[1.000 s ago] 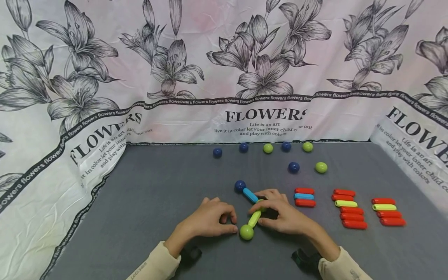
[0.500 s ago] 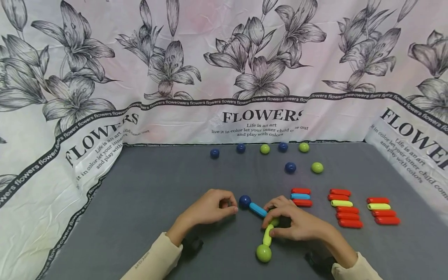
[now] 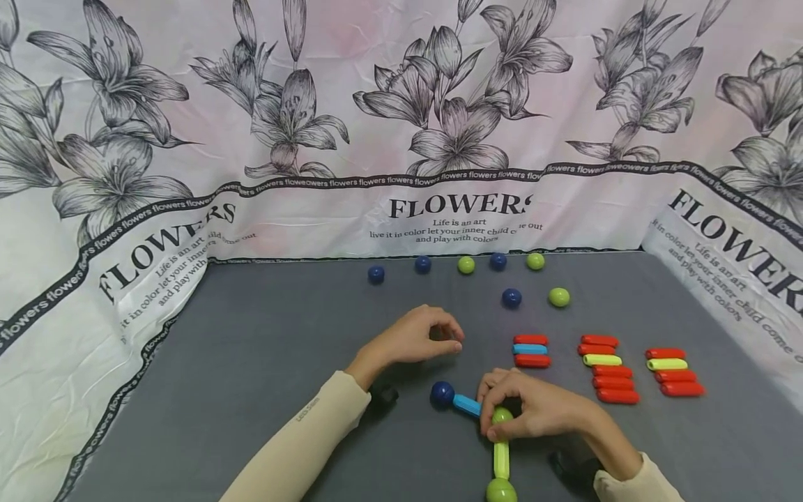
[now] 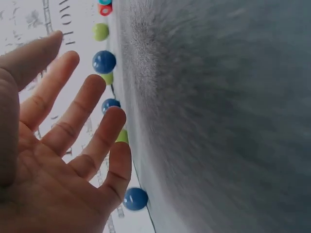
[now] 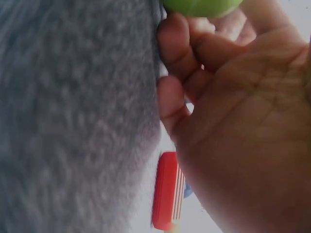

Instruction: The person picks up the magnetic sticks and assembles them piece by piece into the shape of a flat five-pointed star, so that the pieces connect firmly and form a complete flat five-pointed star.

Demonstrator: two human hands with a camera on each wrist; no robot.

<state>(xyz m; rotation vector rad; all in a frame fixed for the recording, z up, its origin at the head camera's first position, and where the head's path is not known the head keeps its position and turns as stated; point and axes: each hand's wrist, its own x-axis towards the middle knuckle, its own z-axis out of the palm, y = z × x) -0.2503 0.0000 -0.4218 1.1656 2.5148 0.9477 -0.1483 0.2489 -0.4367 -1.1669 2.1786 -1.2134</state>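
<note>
Toy chain (image 3: 501, 460) is gripped by the right hand (image 3: 538, 404), left hand (image 3: 410, 338) relaxed, balls (image 3: 511, 298) and red sticks (image 3: 613, 383) beyond.

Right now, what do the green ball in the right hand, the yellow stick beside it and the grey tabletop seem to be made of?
Green ball: likely hard plastic, possibly painted wood; smooth with a soft shine.
Yellow stick: probably moulded plastic; one even colour, lengthwise edges, slight sheen.
Grey tabletop: likely matte fabric, perhaps felt; the wrist views show a fuzzy, blurred grain.
</note>
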